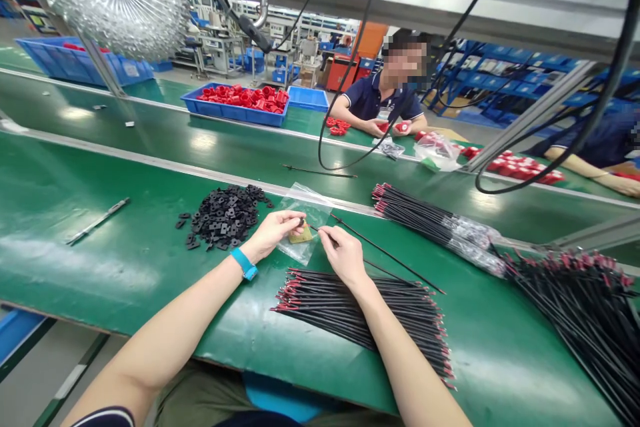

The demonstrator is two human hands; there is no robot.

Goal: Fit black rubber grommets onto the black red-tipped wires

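Note:
Between the fingertips of my left hand [277, 230] is a small black plastic piece [301, 221], like those in the pile beside it. My right hand [343, 250] pinches a black cable [314, 227] near its end, which points at the black piece. Beneath the fingers lie a clear plastic bag [300, 252] and a small yellowish block [301, 235]. To the left is the heap of black plastic pieces [225, 213]. Under my right forearm spreads a bundle of black cables [340, 307] with red ends. A separate cable [390, 252] rests just right of my right hand.
More cable bundles [430, 220] lie at the right, some wrapped in plastic. A pen [97, 221] is at the left. Beyond the metal rail, a co-worker [383, 100] handles red parts near a blue tray [235, 113] of red pieces. Black wires [360, 47] hang overhead.

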